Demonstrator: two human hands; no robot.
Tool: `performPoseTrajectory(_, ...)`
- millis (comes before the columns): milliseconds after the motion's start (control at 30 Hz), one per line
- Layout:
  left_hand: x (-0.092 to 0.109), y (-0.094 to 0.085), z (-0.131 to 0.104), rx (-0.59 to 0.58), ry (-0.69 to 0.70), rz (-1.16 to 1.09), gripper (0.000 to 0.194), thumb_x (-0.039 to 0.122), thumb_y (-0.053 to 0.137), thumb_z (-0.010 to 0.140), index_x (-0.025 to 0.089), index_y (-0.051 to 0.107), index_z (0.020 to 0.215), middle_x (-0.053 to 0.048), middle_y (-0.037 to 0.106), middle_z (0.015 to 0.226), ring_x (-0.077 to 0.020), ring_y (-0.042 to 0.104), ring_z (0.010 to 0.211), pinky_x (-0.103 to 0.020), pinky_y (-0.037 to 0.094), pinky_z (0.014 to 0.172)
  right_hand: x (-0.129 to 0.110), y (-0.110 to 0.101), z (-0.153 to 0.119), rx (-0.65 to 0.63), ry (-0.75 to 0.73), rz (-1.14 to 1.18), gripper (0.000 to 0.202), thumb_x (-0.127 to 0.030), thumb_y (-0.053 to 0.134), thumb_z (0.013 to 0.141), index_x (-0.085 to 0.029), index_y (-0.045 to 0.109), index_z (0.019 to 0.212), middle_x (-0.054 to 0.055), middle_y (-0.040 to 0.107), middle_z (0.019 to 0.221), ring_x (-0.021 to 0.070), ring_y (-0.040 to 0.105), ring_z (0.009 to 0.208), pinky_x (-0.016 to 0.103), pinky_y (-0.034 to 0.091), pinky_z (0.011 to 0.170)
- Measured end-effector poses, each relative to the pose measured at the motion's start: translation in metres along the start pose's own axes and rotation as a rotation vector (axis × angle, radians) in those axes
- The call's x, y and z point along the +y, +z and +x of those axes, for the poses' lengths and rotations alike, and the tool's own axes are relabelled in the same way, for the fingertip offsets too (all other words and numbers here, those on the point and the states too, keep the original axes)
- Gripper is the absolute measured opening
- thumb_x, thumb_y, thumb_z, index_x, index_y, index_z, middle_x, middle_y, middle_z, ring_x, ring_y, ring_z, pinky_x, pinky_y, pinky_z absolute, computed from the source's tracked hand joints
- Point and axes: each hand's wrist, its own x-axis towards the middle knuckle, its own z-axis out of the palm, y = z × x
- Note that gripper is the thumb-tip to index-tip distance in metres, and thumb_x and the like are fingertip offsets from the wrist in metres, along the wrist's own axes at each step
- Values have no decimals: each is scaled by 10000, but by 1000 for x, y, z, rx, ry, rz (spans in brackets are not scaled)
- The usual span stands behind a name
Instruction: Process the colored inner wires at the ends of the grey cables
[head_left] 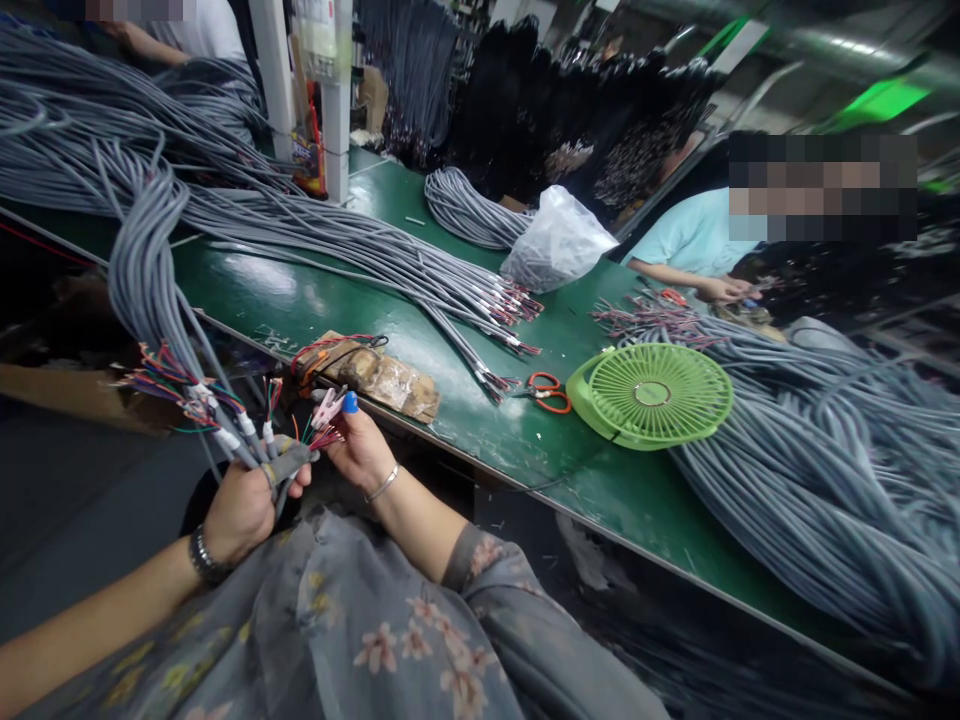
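Observation:
In my left hand [244, 505], a bunch of grey cables [251, 440] is gripped near its ends, with a grey wrap around the thumb. Coloured wire ends [176, 390] fan out above that fist. My right hand [361, 450] is closed beside it, a blue cover on one fingertip. A small pink clip [326, 410], like a clothes peg, sits at its fingertips. Thin red wires [324, 437] show just below the clip, against the right fingers; exactly how the fingers hold them is hidden. The grey cables loop up from the left fist onto the table.
On the green table [480, 440] lie a taped wooden block [382, 375], orange-handled scissors [550, 392] and a green fan [652, 395]. Long grey cable bundles [360, 245] spread left and right [832, 490]. A plastic bag [559, 240] lies farther back. A co-worker [690, 240] works across the table.

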Motion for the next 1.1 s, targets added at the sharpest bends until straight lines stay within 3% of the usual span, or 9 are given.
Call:
performPoseTrajectory(300,-1,-2,0,-25,-14,58,445,474,1013,371,219,675,508,2,645,456,-104,534,435,-207,417,425,-2,6,-1,68,13,92,400,-548,923,968,-203,774,832,18,753,766,174,660,734,281,593,713)
performPoseTrajectory(600,-3,-13,-6,-128,53,100,479,556,1046,449,216,710,468,-22,656,467,-114,526,428,-234,423,432,-10,5,-8,-38,122,42,602,-775,662,1072,-213,738,871,23,734,737,157,627,639,238,567,564)
performPoseTrajectory(800,-6,-18,-10,-117,138,70,435,522,1038,503,216,729,514,-16,668,488,-123,538,433,-245,440,429,-12,5,-12,-44,35,3,441,-623,823,1019,-207,757,889,11,757,759,136,610,630,219,575,578)
performPoseTrajectory(1100,-5,-9,-2,-28,106,22,317,385,974,463,226,712,542,-5,677,491,-145,574,451,-250,443,435,-9,4,-10,-22,32,-5,413,-605,897,970,-205,796,942,6,721,766,169,648,697,265,586,646)
